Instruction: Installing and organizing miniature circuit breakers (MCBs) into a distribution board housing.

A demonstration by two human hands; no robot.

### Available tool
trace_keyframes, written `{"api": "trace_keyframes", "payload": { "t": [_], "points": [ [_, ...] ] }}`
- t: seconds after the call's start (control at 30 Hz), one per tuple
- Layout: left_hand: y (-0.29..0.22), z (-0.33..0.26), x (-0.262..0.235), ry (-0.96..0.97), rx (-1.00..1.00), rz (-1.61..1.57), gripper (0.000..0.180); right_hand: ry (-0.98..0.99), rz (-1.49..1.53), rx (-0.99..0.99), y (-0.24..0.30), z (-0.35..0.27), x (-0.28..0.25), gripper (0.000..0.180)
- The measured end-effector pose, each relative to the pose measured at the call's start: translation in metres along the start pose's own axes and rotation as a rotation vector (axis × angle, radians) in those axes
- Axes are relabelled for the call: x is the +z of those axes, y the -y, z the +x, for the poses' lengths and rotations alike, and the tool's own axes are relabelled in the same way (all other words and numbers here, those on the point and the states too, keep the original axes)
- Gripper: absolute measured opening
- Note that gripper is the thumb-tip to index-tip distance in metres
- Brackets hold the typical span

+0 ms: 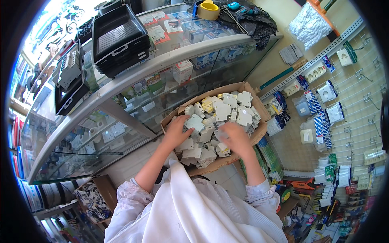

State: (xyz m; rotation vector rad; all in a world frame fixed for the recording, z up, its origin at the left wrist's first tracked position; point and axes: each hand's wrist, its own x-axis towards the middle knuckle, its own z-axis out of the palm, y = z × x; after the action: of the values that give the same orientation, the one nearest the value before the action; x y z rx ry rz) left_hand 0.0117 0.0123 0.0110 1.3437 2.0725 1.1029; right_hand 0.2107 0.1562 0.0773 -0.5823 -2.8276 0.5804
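Observation:
A cardboard box [259,133] in front of me is heaped with off-white modular circuit breakers [223,111], piled loosely at many angles. Over the left part of the heap, my left hand [176,131] has its thumb and fingers on opposite edges of one pale, slightly greenish circuit breaker [195,123]. On the right side of the heap is my right hand [236,137], its fingers pointing down and left among the breakers. Motion smears those fingertips, and whatever may be between them cannot be made out. A few breakers near the far side show yellow parts [208,104].
A glass display counter [162,60] curves past the box on the left and far side. On it stand stacked black trays [119,44] and a yellow tape roll [208,10]. Sockets hang on a wall rack [316,75] at right. Another carton [103,192] sits lower left.

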Motion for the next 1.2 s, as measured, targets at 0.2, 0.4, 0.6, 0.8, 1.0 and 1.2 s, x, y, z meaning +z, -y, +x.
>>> {"api": "trace_keyframes", "payload": {
  "t": [0.2, 0.4, 0.6, 0.8, 1.0, 1.2],
  "points": [
    [-0.005, 0.004, 0.002, 0.014, 0.009, -0.008, 0.048, 0.617, -0.486, -0.075, 0.004, -0.008, 0.083, 0.014],
    [0.003, -0.001, -0.003, 0.047, -0.024, -0.035, 0.05, 0.777, -0.538, -0.09, -0.003, -0.004, 0.068, 0.018],
    [0.009, -0.002, -0.002, 0.051, -0.011, -0.04, 0.05, 0.708, -0.478, -0.256, -0.019, -0.013, 0.049, 0.025],
    [0.001, -0.002, -0.003, 0.059, -0.02, -0.055, 0.05, 0.541, -0.382, -0.411, -0.014, -0.015, 0.016, 0.018],
    [-0.002, 0.0, 0.001, 0.055, 0.023, -0.023, 0.05, 0.239, 0.056, -0.383, -0.028, -0.007, -0.015, 0.023],
    [-0.021, 0.0, -0.008, 0.104, 0.1, -0.194, 0.049, -0.063, 0.409, -0.127, -0.015, -0.007, -0.027, 0.021]
  ]
}}
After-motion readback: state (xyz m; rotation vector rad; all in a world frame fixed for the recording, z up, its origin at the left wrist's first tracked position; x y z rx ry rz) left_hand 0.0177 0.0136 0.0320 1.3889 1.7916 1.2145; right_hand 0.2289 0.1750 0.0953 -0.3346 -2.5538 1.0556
